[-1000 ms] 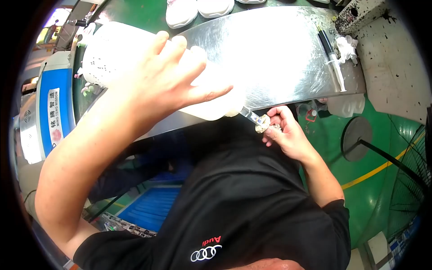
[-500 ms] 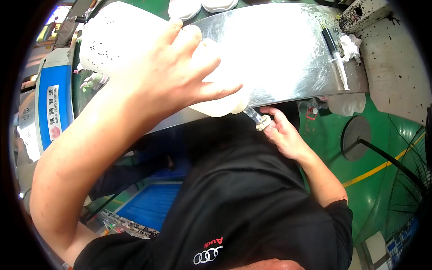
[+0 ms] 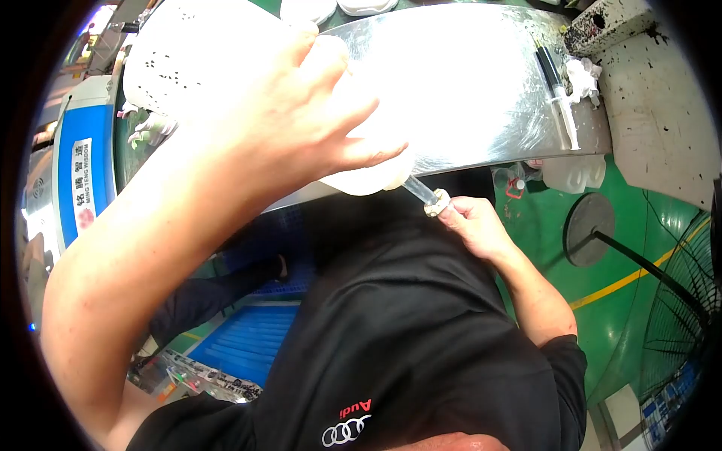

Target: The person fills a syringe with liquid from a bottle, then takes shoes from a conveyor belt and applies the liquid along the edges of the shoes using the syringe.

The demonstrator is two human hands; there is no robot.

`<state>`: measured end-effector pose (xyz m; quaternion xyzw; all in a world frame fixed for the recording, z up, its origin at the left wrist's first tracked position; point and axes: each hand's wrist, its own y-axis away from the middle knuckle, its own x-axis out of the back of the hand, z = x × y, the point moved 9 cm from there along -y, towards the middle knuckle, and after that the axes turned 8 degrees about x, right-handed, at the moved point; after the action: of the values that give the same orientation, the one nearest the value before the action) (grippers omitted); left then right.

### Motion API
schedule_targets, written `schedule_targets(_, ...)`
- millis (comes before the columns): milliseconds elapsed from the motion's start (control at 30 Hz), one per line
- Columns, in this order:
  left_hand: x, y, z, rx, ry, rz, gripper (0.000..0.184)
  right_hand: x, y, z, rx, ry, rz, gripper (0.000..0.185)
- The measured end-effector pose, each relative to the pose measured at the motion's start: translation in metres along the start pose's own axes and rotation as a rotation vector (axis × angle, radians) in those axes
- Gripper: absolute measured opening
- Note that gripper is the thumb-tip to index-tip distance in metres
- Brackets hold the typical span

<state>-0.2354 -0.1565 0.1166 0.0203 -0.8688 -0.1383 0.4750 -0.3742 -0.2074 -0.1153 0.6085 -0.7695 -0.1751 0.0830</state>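
Note:
My left hand [image 3: 301, 113] lies back up over a pale rounded piece [image 3: 365, 180], its fingers bent over it and the little finger stretched out. Glare and the hand itself hide most of this piece, including where my thumb is. From its lower right side a clear tube [image 3: 421, 190] sticks out past the metal table's edge. At the tube's outer end is a whitish round knob [image 3: 436, 203], pinched between the thumb and fingers of my right hand [image 3: 475, 225]. Beyond my left wrist is a large white object [image 3: 169, 71] with black dots.
On the shiny metal table [image 3: 466, 90] lie a syringe with dark contents [image 3: 553, 83] and crumpled white tissue [image 3: 583, 79]. White rounded items [image 3: 367, 6] stand behind it. A round black base [image 3: 589, 229] and a wire fan cage [image 3: 681, 301] stand on the right.
The right index finger, stretched out beside the tube before, is now drawn in nearer the knob. The left hand keeps its place on the pale piece. The whole view has shifted slightly.

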Motion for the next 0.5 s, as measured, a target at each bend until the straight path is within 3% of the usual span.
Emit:
schedule_targets(333, 0.000, 0.001, -0.002, 0.019, -0.039, 0.002, 0.086, 0.006, 0.001, 0.000, -0.038, 0.107, -0.026, 0.042)
schedule_targets(500, 0.002, 0.009, -0.008, 0.008, 0.044, 0.002, 0.094, 0.025, 0.010, -0.046, 0.039, 0.327, 0.062, 0.037)
